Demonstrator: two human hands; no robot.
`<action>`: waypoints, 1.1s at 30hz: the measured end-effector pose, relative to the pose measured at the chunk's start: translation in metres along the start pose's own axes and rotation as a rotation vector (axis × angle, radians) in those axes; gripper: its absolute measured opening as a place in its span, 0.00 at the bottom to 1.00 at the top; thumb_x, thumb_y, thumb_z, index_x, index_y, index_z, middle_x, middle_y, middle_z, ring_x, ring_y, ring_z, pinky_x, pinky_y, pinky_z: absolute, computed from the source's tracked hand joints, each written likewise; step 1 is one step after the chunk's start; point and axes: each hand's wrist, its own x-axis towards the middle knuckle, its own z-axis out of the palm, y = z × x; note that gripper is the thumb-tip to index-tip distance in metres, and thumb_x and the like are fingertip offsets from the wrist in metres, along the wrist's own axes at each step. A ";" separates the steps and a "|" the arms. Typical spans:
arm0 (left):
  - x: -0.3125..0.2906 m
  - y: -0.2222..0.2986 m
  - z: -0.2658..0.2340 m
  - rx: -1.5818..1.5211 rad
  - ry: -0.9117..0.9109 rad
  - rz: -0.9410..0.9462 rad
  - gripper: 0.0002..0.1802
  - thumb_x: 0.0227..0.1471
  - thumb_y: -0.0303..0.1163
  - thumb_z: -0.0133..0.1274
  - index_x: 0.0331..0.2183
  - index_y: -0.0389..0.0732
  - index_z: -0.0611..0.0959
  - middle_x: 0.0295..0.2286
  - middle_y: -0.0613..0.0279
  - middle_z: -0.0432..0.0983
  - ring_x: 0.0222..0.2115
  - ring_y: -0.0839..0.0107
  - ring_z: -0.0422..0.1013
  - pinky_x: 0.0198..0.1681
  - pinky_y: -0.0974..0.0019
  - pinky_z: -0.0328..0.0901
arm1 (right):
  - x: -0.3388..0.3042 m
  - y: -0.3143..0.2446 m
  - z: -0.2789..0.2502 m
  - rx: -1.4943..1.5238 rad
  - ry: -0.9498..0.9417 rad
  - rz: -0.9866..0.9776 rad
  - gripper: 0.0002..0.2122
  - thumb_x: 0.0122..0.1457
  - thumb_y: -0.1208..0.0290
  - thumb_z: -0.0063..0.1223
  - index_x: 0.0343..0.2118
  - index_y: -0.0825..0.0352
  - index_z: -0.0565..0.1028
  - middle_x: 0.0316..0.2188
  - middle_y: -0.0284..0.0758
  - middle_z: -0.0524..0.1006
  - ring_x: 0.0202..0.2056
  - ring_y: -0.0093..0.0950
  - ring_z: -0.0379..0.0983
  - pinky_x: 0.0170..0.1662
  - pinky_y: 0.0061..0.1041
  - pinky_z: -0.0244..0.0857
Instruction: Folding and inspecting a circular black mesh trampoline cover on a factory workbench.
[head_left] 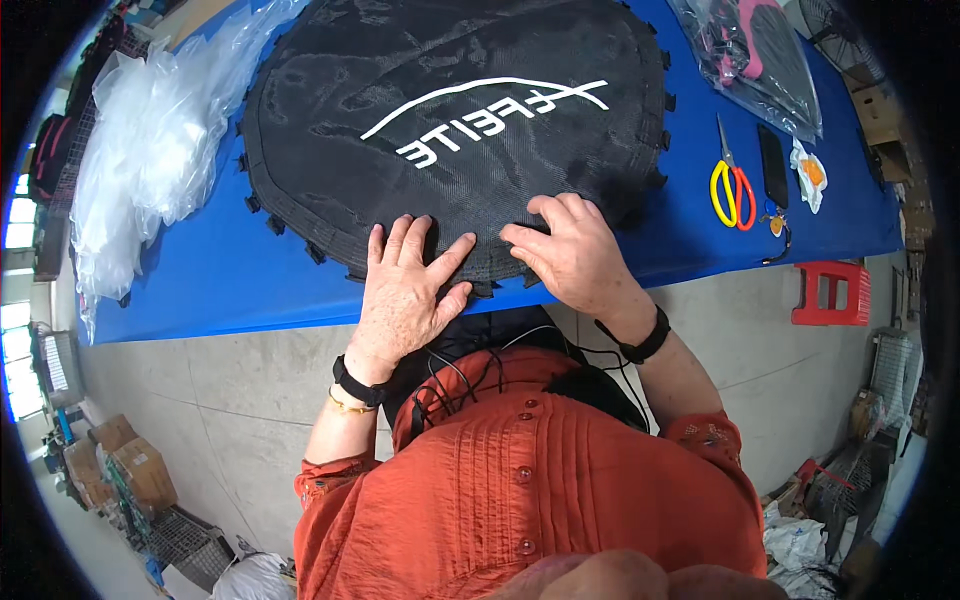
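A round black mesh trampoline mat (400, 90) with white printing and small tabs around its rim lies on the blue-covered table (240, 290). My left hand (400, 295) rests on its near edge, fingers spread over the mesh and thumb out at the rim. To the right of it, my right hand (572, 250) is at the same edge with its fingers bent. Its index finger and thumb are close together on the mat's border. The underside of the rim is hidden beneath both hands.
Crumpled clear plastic (150, 140) lies at the table's left. On the right are scissors (733, 180) with yellow and red handles, a black phone (773, 165), an orange item on white wrapping (812, 178) and a bagged black-and-pink article (765, 60). A red stool (832, 293) stands beyond the table edge.
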 end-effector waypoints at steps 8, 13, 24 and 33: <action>0.007 0.006 -0.003 0.021 0.012 0.026 0.33 0.53 0.48 0.61 0.62 0.61 0.80 0.56 0.39 0.69 0.60 0.39 0.63 0.66 0.28 0.56 | 0.003 -0.003 0.006 0.021 0.023 -0.014 0.14 0.57 0.68 0.68 0.47 0.56 0.86 0.46 0.38 0.79 0.45 0.39 0.74 0.49 0.38 0.68; 0.004 0.006 0.001 0.022 0.041 0.029 0.34 0.53 0.48 0.61 0.62 0.61 0.80 0.55 0.39 0.68 0.59 0.39 0.64 0.66 0.28 0.56 | 0.008 -0.004 0.012 0.016 0.034 0.081 0.13 0.57 0.67 0.69 0.45 0.58 0.85 0.44 0.35 0.78 0.43 0.38 0.74 0.47 0.38 0.70; 0.008 0.007 -0.003 0.003 0.046 0.030 0.34 0.53 0.47 0.61 0.62 0.59 0.80 0.55 0.39 0.68 0.59 0.39 0.63 0.66 0.29 0.56 | 0.031 -0.020 0.020 -0.229 -0.033 0.234 0.14 0.57 0.59 0.69 0.39 0.58 0.76 0.38 0.37 0.74 0.42 0.41 0.74 0.44 0.42 0.70; 0.003 0.008 -0.001 0.012 0.028 0.009 0.34 0.53 0.47 0.61 0.62 0.60 0.80 0.56 0.36 0.68 0.61 0.37 0.63 0.67 0.29 0.55 | 0.026 -0.019 0.016 -0.149 -0.080 0.266 0.12 0.57 0.64 0.68 0.41 0.60 0.77 0.40 0.38 0.75 0.45 0.41 0.75 0.47 0.42 0.71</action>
